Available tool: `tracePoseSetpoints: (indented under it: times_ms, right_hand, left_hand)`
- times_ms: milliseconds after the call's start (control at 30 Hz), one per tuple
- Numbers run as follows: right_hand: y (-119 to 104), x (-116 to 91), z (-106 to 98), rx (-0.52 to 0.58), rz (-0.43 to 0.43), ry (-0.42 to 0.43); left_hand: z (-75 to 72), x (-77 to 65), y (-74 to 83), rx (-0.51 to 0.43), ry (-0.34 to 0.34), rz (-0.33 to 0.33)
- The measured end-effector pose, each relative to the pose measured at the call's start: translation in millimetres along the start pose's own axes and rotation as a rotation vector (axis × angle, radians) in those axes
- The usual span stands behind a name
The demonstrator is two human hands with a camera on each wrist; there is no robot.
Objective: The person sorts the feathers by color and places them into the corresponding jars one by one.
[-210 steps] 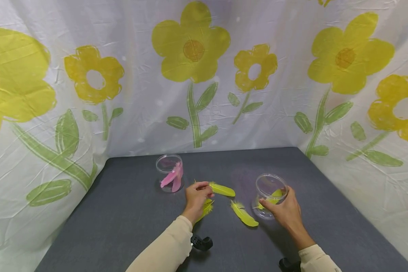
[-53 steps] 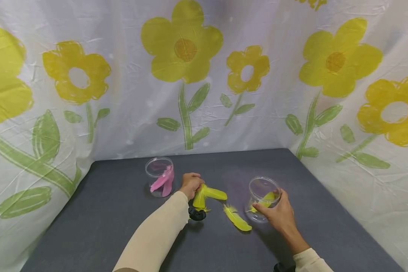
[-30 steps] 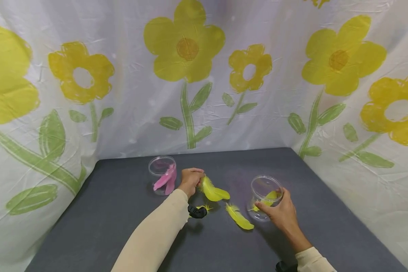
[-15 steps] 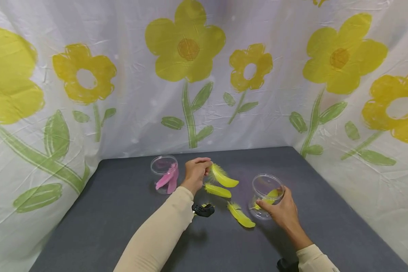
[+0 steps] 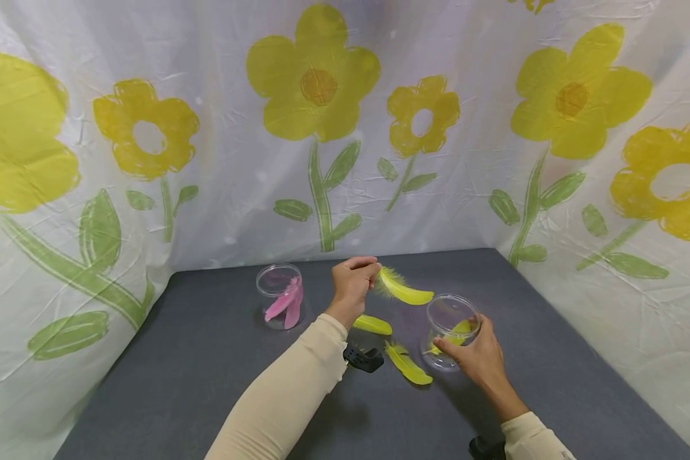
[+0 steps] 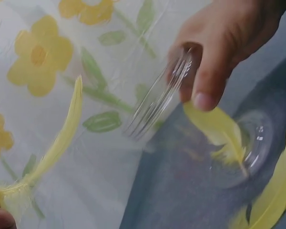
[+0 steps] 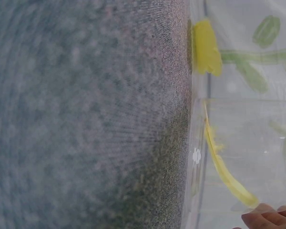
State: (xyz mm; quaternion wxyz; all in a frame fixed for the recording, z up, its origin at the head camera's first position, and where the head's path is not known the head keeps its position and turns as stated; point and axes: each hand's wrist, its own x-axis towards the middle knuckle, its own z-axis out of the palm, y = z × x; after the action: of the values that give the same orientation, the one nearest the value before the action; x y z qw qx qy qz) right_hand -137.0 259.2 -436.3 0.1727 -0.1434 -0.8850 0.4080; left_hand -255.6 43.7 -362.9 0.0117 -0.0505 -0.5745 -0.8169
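Note:
My left hand point(image 5: 353, 284) pinches a yellow feather point(image 5: 405, 291) by its quill end, raised above the table. The feather's tip points right and overlaps the far rim of a clear plastic jar point(image 5: 441, 363) in the head view. My right hand point(image 5: 483, 361) grips that jar around its right side, thumb in front. Inside the jar leans another yellow feather point(image 7: 224, 171), seen through the wall in the right wrist view. On the table between my hands lie a yellow feather point(image 5: 408, 364) and a second one point(image 5: 374, 324), partly hidden behind my left wrist.
A second clear jar point(image 5: 276, 287) with pink feathers point(image 5: 290, 303) inside stands at the back left. The dark grey table point(image 5: 207, 383) ends at a white curtain point(image 5: 230, 160) printed with yellow flowers. A black wrist device point(image 5: 363, 358) is strapped under my left wrist.
My left hand has picked up a yellow feather from the table and carried it up and right toward the jar. My right hand has kept its hold on the jar.

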Motion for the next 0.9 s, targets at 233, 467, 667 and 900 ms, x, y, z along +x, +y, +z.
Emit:
tracePoseSetpoints:
  times_ms: [233, 467, 667, 900]
  right_hand:
    - [2, 1, 1, 0.001, -0.001, -0.004]
    - [3, 2, 1, 0.004, -0.001, -0.006]
    - [2, 1, 1, 0.016, 0.011, -0.020]
    - [3, 1, 1, 0.018, 0.013, -0.015]
  left_hand:
    - [19.8, -10.6, -12.4, 0.044, -0.010, 0.051]
    - [40.7, -25.0, -26.5, 0.137, -0.020, 0.110]
    - [53.9, -34.5, -36.0, 0.213, 0.006, 0.170]
    - [65.2, -43.3, -45.4, 0.258, 0.004, 0.179]
